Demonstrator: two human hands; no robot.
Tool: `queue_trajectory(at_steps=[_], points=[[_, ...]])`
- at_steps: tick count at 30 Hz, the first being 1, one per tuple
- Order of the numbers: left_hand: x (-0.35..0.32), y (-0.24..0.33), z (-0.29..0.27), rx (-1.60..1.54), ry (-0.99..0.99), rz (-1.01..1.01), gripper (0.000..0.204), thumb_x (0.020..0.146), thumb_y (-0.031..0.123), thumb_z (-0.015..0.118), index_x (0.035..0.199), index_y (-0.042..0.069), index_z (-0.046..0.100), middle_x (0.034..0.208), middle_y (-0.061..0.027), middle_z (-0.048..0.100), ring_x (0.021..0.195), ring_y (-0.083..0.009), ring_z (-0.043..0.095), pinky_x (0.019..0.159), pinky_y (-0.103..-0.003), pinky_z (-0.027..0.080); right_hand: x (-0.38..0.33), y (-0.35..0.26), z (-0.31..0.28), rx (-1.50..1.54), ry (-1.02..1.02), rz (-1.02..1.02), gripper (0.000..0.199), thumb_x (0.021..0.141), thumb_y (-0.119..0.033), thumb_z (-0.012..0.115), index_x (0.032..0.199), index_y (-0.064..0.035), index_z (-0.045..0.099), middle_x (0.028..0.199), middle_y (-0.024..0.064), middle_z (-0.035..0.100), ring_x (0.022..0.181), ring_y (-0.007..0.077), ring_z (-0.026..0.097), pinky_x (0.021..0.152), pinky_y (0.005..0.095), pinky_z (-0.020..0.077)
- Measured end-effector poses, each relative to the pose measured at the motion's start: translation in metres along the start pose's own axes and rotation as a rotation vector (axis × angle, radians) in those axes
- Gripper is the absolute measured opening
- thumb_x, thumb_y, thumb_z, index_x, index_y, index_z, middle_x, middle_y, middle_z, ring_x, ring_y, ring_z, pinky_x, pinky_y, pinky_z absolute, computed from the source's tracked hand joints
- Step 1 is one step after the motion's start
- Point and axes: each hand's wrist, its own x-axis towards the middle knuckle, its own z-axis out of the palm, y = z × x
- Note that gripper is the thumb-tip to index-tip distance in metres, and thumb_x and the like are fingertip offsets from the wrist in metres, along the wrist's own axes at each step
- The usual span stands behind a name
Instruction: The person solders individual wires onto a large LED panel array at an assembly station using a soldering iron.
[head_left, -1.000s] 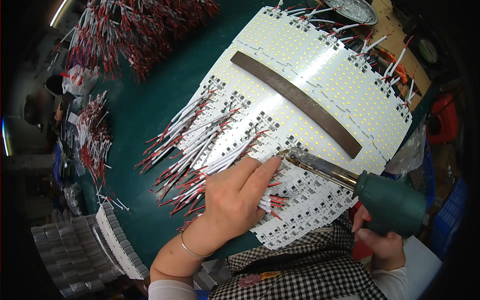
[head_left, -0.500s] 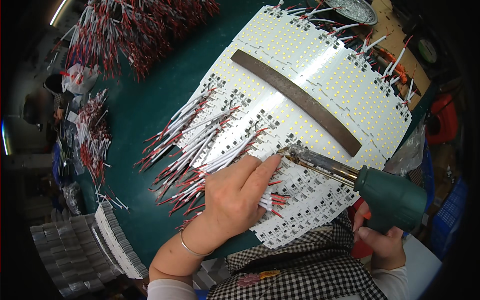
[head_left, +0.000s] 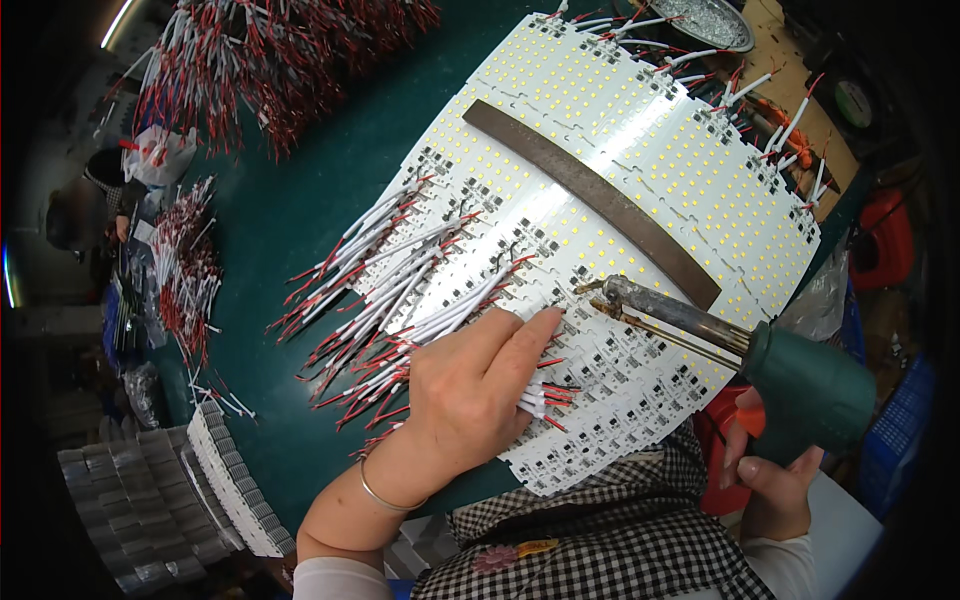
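Wires already line the left of the boards, whose nearer part looks mostly bare (the left hand, grasping more wires, may hide some), while the right hand grips the iron over them

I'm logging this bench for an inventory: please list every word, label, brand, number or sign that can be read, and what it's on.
There is no text I can quote here.
White circuit boards: tiny markings, too small to read.
Yellow tag on the checkered apron: too small and blurred to read.
Green soldering gun: no readable marking shows.
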Motion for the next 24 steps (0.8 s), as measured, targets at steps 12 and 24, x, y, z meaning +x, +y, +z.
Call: queue_trajectory(at_steps=[12, 24], points=[[0.010, -0.003, -0.006, -0.205, -0.033, -0.166, 0.041, 0.060, -0.005, 0.067, 0.099, 0.004, 0.069, 0.070, -0.0084, 0.060, 0.060, -0.0205, 0.060, 0.052, -0.031, 0.048, -0.004, 0.003, -0.008, -0.014, 0.059, -0.015, 0.058, 0.067, -0.004, 0.070, 0.121, 0.0079, 0.051, 0.090, 0.0165, 0.060, 0.064, 0.0168, 0.057, 0.055, 0.0267, 0.0479], [0.006, -0.006, -0.002, -0.112, -0.031, 0.049, 0.051, 0.055, -0.004, 0.067, 0.105, 0.002, 0.065, 0.075, -0.0072, 0.057, 0.056, -0.0216, 0.056, 0.045, -0.032, 0.043, -0.010, 0.031, -0.022, -0.089, 0.021, -0.136, 0.058, 0.065, -0.006, 0.075, 0.115, 0.0084, 0.049, 0.095, 0.0174, 0.057, 0.057, 0.0194, 0.060, 0.046, 0.0272, 0.0506]])
